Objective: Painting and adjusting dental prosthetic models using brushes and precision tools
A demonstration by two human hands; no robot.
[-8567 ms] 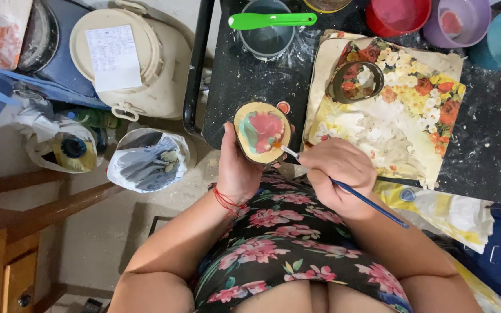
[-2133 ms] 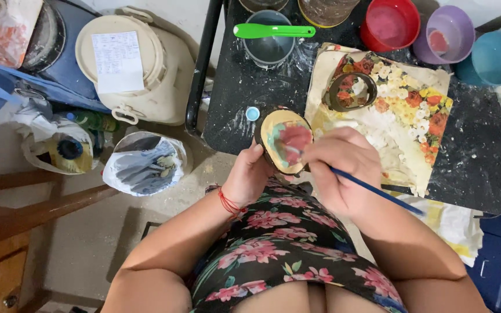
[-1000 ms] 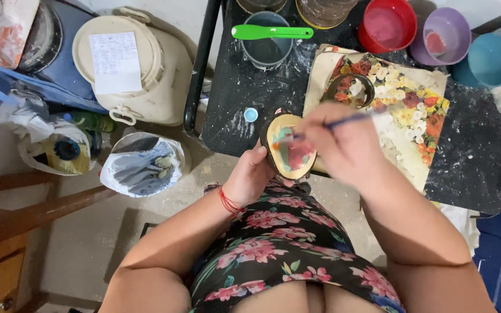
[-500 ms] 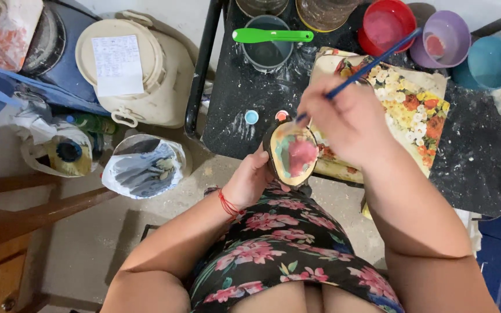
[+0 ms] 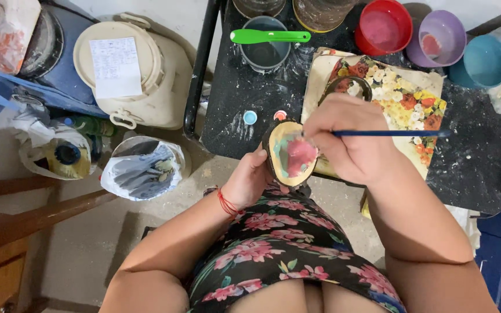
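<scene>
My left hand (image 5: 251, 178) holds a small oval wooden piece (image 5: 289, 153) painted pink, green and cream, just above my lap at the table's near edge. My right hand (image 5: 348, 139) grips a thin blue paintbrush (image 5: 389, 133), its handle pointing right and its tip resting on the top of the oval piece. Behind my right hand a flowered cloth (image 5: 404, 104) lies on the black table (image 5: 233, 98), with a second dark-rimmed painted oval (image 5: 352, 87) partly hidden on it.
Along the table's far side stand a grey cup with a green stick (image 5: 269, 37), a red bowl (image 5: 385, 28), a purple bowl (image 5: 439, 39) and a teal bowl (image 5: 482, 61). Two small paint caps (image 5: 250, 117) sit near the oval piece. A cream lidded bucket (image 5: 126, 78) and bags stand on the floor at left.
My right hand came back from the bowls at the far side and brought the brush down level, its tip now on the oval piece. My left hand kept holding the piece.
</scene>
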